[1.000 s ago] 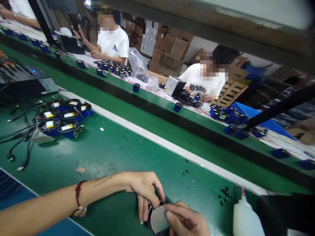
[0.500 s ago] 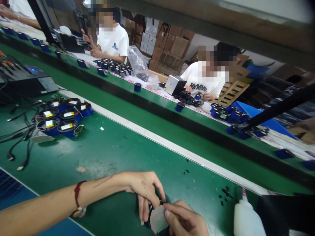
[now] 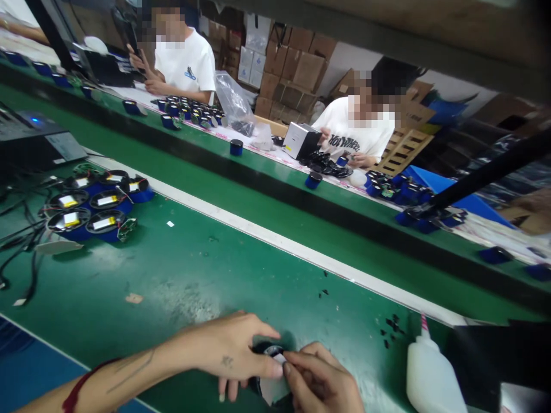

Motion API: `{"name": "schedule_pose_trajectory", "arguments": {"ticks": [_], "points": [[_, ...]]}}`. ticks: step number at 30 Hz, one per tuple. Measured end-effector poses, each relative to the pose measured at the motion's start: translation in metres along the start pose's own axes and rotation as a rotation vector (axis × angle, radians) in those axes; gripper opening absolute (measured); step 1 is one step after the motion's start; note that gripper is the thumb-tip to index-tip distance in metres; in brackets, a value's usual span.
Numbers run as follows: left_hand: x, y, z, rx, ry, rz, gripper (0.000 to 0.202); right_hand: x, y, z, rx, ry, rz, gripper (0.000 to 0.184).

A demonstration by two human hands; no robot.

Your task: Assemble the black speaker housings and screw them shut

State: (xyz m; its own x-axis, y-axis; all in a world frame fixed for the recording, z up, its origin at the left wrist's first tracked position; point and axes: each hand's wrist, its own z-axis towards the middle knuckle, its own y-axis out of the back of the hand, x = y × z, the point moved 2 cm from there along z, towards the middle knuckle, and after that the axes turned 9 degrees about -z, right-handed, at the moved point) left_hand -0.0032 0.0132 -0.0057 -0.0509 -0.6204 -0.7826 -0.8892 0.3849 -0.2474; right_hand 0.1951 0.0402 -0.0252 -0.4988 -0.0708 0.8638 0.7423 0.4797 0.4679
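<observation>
Near the bottom edge stands a small round black-rimmed housing (image 3: pixel 260 347), with part of its inside showing. My left hand (image 3: pixel 228 350) wraps round it, thumb pressed on a pale disc (image 3: pixel 272 391) at its opening. The disc sits tilted against the housing. My right hand (image 3: pixel 322 378) is closed, thumb and forefinger pinching at the disc's upper edge, close to my left thumb. A small white piece (image 3: pixel 279 358) shows between the two thumbs; what it is I cannot make out.
Several blue round housings with batteries (image 3: pixel 105 222) stand at left beside black cables (image 3: pixel 32 275). A white squeeze bottle (image 3: pixel 433 373) and black scraps (image 3: pixel 392 327) lie right. Beyond a white strip (image 3: pixel 241 226), two people work at a bench (image 3: pixel 193 135) with more housings.
My left hand has turned flatter, its thumb now over the disc. The disc has tilted, uncovering part of the housing's inside. My right hand keeps its pinch. The view has shifted slightly.
</observation>
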Motion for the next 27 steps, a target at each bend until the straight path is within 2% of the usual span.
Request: {"name": "schedule_pose_trajectory", "arguments": {"ticks": [3,7,10,13,17,20,23,27], "points": [[0.005,-0.01,-0.001,0.022,0.016,-0.028,0.038,0.006,0.001,-0.001,0.023,-0.013,-0.001,0.047],[0.011,-0.015,0.002,-0.02,-0.015,-0.037,0.031,0.01,0.002,-0.002,0.024,-0.023,0.02,0.046],[0.008,-0.014,0.001,-0.042,-0.025,-0.002,0.033,0.006,0.001,-0.002,0.006,-0.039,0.078,0.041],[-0.003,-0.01,-0.002,-0.053,-0.02,0.048,0.035,0.0,-0.001,-0.001,-0.002,-0.047,0.143,0.045],[-0.022,-0.003,-0.002,-0.055,-0.016,0.169,0.043,-0.006,-0.003,0.005,0.092,-0.109,0.299,0.055],[-0.029,-0.001,0.0,-0.05,-0.017,0.263,0.039,-0.005,-0.002,0.012,0.151,-0.134,0.386,0.056],[-0.028,0.0,0.001,-0.069,-0.026,0.289,0.04,-0.003,-0.001,0.016,0.154,-0.125,0.401,0.052],[-0.017,0.001,0.002,-0.118,-0.043,0.188,0.049,-0.002,-0.001,0.017,0.153,-0.134,0.416,0.049]]}}
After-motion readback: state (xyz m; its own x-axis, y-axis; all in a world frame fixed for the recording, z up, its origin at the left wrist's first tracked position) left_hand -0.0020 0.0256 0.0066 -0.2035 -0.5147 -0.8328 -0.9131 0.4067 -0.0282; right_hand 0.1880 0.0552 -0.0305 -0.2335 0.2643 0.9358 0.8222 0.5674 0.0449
